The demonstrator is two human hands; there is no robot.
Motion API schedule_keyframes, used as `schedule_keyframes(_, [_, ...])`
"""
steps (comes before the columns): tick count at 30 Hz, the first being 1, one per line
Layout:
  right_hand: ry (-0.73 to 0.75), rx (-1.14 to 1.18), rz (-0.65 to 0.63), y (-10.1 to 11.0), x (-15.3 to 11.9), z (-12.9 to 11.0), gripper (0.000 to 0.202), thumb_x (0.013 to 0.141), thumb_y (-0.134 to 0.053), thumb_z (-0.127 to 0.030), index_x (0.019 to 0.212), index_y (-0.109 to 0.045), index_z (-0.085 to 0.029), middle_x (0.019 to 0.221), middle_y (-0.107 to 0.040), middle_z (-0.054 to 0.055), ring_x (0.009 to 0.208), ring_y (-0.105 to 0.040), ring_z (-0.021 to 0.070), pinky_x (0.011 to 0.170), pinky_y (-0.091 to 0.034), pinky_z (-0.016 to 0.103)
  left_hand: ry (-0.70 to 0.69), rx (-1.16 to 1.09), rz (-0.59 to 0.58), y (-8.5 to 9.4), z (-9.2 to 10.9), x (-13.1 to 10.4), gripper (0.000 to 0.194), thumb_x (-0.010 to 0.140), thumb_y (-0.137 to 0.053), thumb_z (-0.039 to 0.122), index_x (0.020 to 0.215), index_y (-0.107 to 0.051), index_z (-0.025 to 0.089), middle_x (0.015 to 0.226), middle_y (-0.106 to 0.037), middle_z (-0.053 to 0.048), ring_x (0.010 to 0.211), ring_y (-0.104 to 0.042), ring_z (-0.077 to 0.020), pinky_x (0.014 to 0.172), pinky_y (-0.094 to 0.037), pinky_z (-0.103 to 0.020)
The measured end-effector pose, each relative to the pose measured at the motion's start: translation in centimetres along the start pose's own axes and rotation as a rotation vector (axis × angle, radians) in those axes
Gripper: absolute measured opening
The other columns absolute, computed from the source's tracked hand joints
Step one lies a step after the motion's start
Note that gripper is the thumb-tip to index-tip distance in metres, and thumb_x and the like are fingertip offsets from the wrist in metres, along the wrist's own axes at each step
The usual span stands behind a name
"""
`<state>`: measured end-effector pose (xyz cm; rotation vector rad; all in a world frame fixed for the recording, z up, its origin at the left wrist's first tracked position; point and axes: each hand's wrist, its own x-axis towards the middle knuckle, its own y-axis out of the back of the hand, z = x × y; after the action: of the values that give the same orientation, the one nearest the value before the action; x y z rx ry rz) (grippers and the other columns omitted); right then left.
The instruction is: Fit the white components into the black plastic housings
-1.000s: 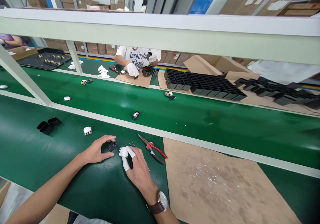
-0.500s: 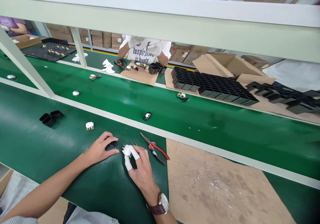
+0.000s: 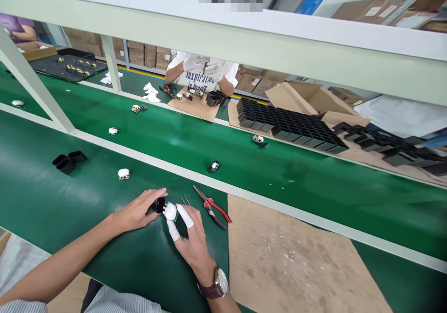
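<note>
Black plastic housing shell (image 3: 159, 205), small and open-mouthed, sits on the green work mat (image 3: 52, 201) at your left fingertips, mouth turned toward the white wrapped component (image 3: 171, 211) just beside it. Your left hand (image 3: 138, 210) curls loosely around the shell, thumb and forefinger pinching its sides. Your right hand (image 3: 190, 238), white cots on two fingers, pinches the component and presents it to the shell's opening; the two parts touch or nearly touch, and I cannot tell whether insertion has begun.

Judgement: you are at the mating step. The next move calls for squaring the component to the mouth and pressing it straight in while your left hand braces the shell.

Red-handled cutters (image 3: 213, 207) lie just right of your hand, beside the brown cardboard sheet (image 3: 296, 261). Containers: three empty black shells (image 3: 66, 161) stand clustered on the mat to your left, nothing visible inside them. Across the conveyor belt (image 3: 314, 178), rows of black shells (image 3: 289, 126) stand packed on cardboard, their contents too small to judge. A second white component (image 3: 123, 173) waits loose on the mat
</note>
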<state>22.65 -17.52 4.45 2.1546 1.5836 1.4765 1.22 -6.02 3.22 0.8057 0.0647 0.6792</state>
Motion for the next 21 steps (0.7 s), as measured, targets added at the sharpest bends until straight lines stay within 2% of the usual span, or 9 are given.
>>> schedule_keyframes(3, [0.016, -0.013, -0.031, -0.11, -0.13, 0.04, 0.062, 0.101, -0.063, -0.013, 0.157, -0.04, -0.026, 0.125, -0.069, 0.013, 0.118, -0.066, 0.0288, 0.1, -0.06, 0.053, 0.022, -0.003, -0.041, -0.09, 0.23, -0.17, 0.084, 0.101, -0.06, 0.018, 0.168, -0.012, 0.035, 0.154, -0.055, -0.011, 0.141, -0.054, -0.0275, 0.113, -0.052, -0.048])
schedule_keyframes(7, [0.028, -0.04, -0.073, -0.22, -0.27, 0.23, 0.064, 0.102, -0.061, -0.014, 0.16, -0.037, -0.026, 0.125, -0.069, 0.013, 0.118, -0.066, 0.0284, 0.101, -0.06, 0.052, 0.047, -0.004, -0.034, -0.03, 0.3, -0.31, 0.086, 0.098, -0.063, 0.017, 0.168, -0.015, 0.033, 0.148, -0.059, -0.011, 0.133, -0.061, -0.027, 0.108, -0.056, -0.044])
schedule_keyframes(15, [0.009, -0.089, -0.107, -0.5, -0.58, 0.48, 0.072, 0.102, -0.062, -0.014, 0.164, -0.029, -0.027, 0.128, -0.068, 0.014, 0.12, -0.065, 0.0292, 0.102, -0.059, 0.052, -0.001, -0.013, -0.003, -0.11, 0.34, -0.22, 0.085, 0.098, -0.065, 0.019, 0.167, -0.018, 0.033, 0.146, -0.062, -0.011, 0.135, -0.06, -0.0263, 0.111, -0.054, -0.044])
schedule_keyframes(21, [-0.032, -0.086, -0.148, -0.51, -0.7, 0.48, 0.071, 0.102, -0.063, -0.017, 0.164, -0.029, -0.026, 0.127, -0.067, 0.014, 0.117, -0.065, 0.0294, 0.099, -0.06, 0.051, -0.023, -0.004, -0.004, -0.07, 0.29, -0.2, 0.084, 0.1, -0.063, 0.019, 0.168, -0.016, 0.032, 0.145, -0.062, -0.011, 0.134, -0.06, -0.0267, 0.11, -0.055, -0.044])
